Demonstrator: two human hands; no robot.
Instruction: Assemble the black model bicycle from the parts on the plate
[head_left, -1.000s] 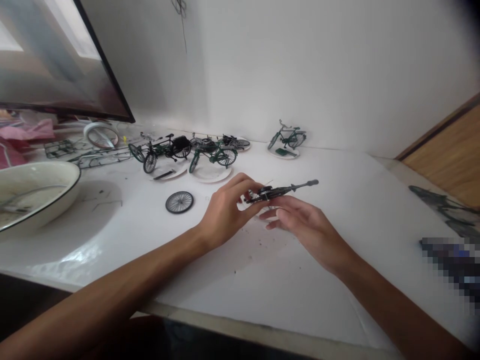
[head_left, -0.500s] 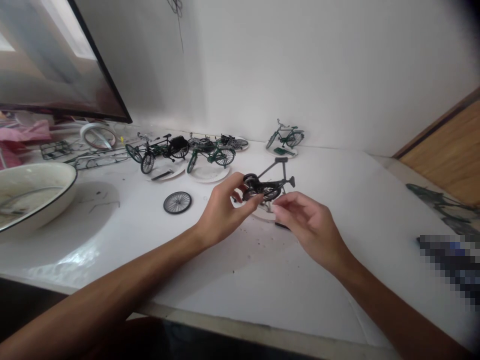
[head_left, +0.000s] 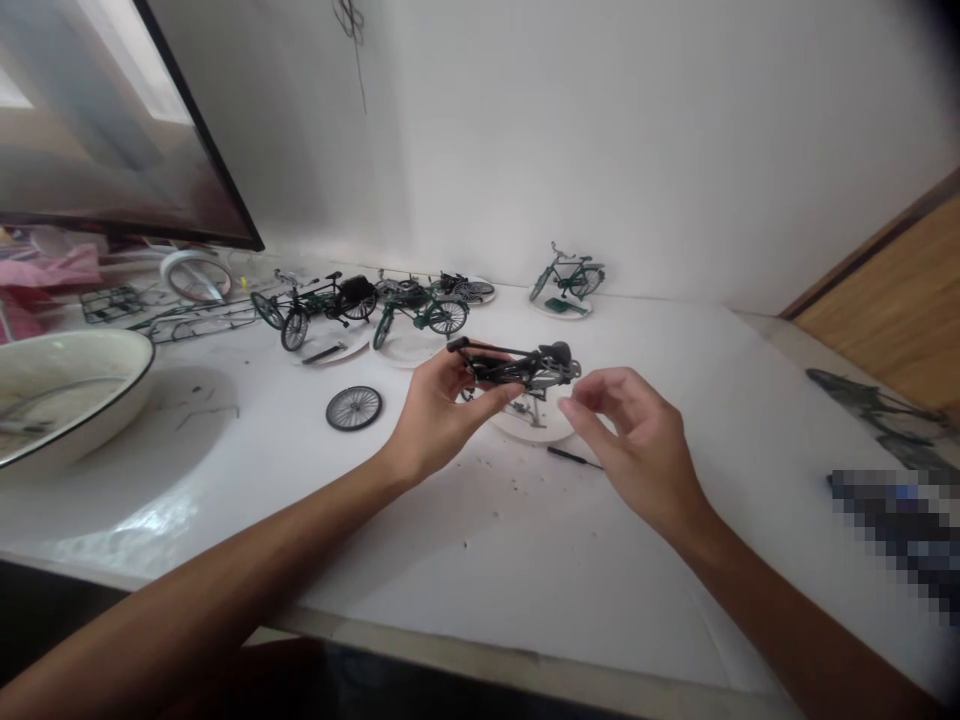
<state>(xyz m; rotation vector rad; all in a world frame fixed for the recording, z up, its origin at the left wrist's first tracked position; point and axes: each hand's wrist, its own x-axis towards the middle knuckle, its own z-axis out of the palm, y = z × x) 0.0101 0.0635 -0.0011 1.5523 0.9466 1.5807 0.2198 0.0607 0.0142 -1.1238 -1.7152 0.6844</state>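
The left hand [head_left: 435, 415] grips a dark bicycle frame [head_left: 510, 372] above the middle of the white surface [head_left: 525, 590], its long axis running left to right, roughly along the near edge; a tube end points left, a rounded part sits rightmost (which end is the front, I cannot tell). Near that right end, the right hand [head_left: 637, 440] curls thumb and fingertips together; whether they pinch anything cannot be told. Around them, left to right: an enamel basin [head_left: 105, 420] at the left edge, a screen [head_left: 112, 120] over the far left corner, a loose wheel [head_left: 354, 408], model bicycles [head_left: 326, 302] towards the far edge, and a wooden panel [head_left: 892, 280] beyond the far right corner.
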